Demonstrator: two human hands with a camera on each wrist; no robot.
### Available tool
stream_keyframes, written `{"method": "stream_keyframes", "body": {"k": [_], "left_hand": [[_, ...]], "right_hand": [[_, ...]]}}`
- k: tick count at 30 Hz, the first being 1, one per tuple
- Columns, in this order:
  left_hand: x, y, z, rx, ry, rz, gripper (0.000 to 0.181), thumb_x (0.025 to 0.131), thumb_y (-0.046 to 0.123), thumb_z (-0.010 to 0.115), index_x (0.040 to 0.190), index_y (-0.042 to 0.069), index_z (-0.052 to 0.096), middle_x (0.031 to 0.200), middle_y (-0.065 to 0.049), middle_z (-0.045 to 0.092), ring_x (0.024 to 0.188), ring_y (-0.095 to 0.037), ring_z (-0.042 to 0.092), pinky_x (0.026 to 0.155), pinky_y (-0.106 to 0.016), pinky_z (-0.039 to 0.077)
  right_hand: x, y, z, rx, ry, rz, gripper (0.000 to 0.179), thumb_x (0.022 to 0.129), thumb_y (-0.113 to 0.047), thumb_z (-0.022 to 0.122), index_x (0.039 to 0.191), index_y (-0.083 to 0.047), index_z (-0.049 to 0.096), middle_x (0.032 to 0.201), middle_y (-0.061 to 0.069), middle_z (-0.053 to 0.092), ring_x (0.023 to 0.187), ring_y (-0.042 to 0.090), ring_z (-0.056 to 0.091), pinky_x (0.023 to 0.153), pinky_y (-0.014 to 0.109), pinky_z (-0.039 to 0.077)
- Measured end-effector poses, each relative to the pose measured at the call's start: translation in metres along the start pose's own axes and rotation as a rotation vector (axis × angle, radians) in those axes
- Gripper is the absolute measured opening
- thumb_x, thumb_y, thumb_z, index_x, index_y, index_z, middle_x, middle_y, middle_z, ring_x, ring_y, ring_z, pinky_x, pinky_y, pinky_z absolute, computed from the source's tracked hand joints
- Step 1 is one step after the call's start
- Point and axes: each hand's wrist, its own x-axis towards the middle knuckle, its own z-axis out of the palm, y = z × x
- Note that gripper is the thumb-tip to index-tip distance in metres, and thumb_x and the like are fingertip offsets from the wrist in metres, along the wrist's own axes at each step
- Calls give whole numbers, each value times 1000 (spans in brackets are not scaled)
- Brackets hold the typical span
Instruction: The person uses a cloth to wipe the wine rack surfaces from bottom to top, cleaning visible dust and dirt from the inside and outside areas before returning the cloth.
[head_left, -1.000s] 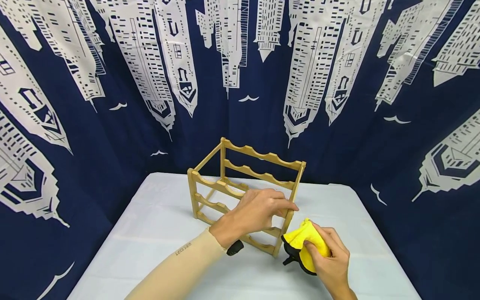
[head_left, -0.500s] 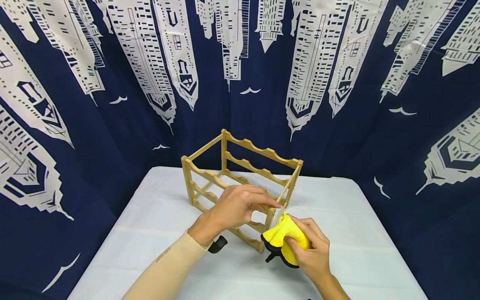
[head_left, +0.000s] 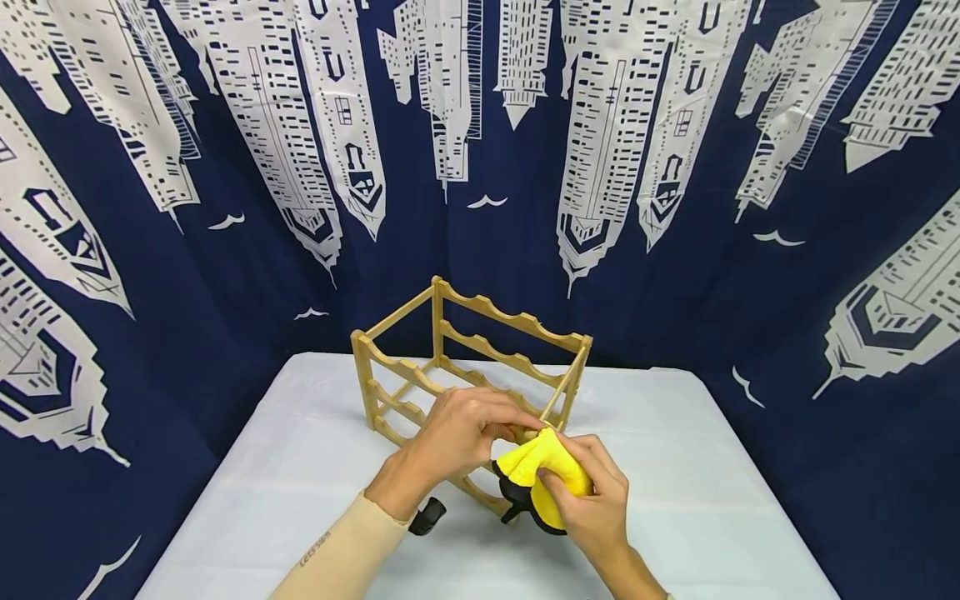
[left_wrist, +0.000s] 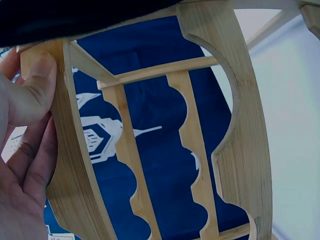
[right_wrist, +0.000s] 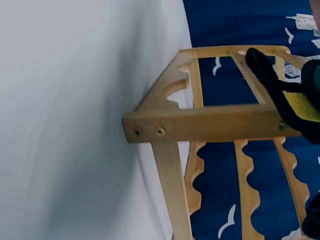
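Note:
A wooden rack with scalloped rails [head_left: 506,316] stands on the table, its near right corner toward me. My left hand [head_left: 465,429] grips the top of that corner. In the left wrist view, the thumb and fingers of that hand [left_wrist: 25,120] hold the end of a scalloped rail [left_wrist: 245,125]. My right hand [head_left: 596,508] pinches a bunched yellow cloth with black trim [head_left: 551,467] right at the same corner. The right wrist view has the cloth's black edge [right_wrist: 262,67] over one end of a post [right_wrist: 215,122]; contact there is hard to judge.
The white-covered table [head_left: 675,467] extends around the rack. Behind it hangs a navy curtain [head_left: 517,225] printed with white buildings and birds. A small black device [head_left: 427,517] sits under my left wrist.
My right hand has brought the yellow cloth leftward to the rack's near corner. My left hand has moved left with that corner, and the rack has turned slightly.

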Motion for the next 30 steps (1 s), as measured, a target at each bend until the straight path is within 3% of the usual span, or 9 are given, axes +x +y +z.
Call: {"method": "stream_keyframes", "body": {"k": [5,9,13,16,23,30], "left_hand": [[1,0,1,-20,-14,-18,43,97,-9,89,120,28,94,107,11,90,90,-6,82,76,-9,60],[4,-1,-2,-16,-7,-42,56,94,-19,84,121,29,93,108,12,90,87,-5,79,70,-9,55],[4,-1,-4,-14,-1,-46,65,89,-25,80,121,30,93,107,12,89,83,-4,76,65,-8,50],[4,-1,-4,-14,-2,-43,60,92,-21,83,121,31,93,107,13,89,84,-4,77,66,-7,50],[0,1,-5,-16,-17,-80,56,95,-16,84,121,33,93,108,13,90,82,-5,75,65,-10,51],[0,1,-1,-35,-17,-74,54,95,-14,85,122,32,93,110,12,90,85,-6,77,66,-10,51]], "right_hand": [[-4,5,3,8,-9,-19,57,68,22,97,122,10,82,103,19,75,94,13,72,91,12,62],[-6,12,2,-6,-76,-26,54,68,20,99,118,5,82,103,17,75,91,15,71,86,14,62],[-14,16,-2,-47,-168,-20,55,68,19,101,116,-1,83,102,13,76,88,16,72,81,15,62],[-25,19,-9,-104,-256,15,53,71,13,104,116,-7,83,103,7,77,87,13,72,80,14,62],[-47,29,-22,-345,-466,78,45,78,-13,109,114,-22,85,103,-14,75,81,-6,57,69,11,53],[-47,29,-27,-418,-644,202,38,82,-22,109,108,-24,82,101,-15,75,81,-9,54,66,17,52]]}}
